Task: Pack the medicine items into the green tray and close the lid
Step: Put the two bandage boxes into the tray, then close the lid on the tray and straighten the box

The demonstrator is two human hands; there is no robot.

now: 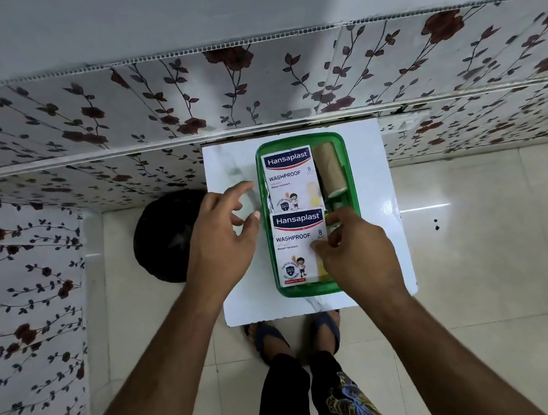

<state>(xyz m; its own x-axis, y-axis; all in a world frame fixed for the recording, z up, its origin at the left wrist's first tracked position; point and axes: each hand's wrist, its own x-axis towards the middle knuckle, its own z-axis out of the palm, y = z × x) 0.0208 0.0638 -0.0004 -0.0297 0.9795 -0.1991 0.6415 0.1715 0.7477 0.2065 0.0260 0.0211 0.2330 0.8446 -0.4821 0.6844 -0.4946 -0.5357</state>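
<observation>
A green tray [350,177] stands on a small white table [229,164]. Inside it lie two white Hansaplast plaster packs, one at the far end [288,179] and one at the near end [296,246]. A brown bandage roll [330,169] lies along the tray's right side. My right hand [354,252] rests on the near pack's right edge, fingers pinched on it, over the tray's near right part. My left hand [224,234] hovers just left of the tray, fingers spread, holding nothing. Items under the packs are mostly hidden. No lid is in view.
A black round object [162,238] sits on the floor left of the table. Floral-patterned panels run behind and to the left. My feet in sandals [292,336] stand at the table's near edge on beige floor tiles.
</observation>
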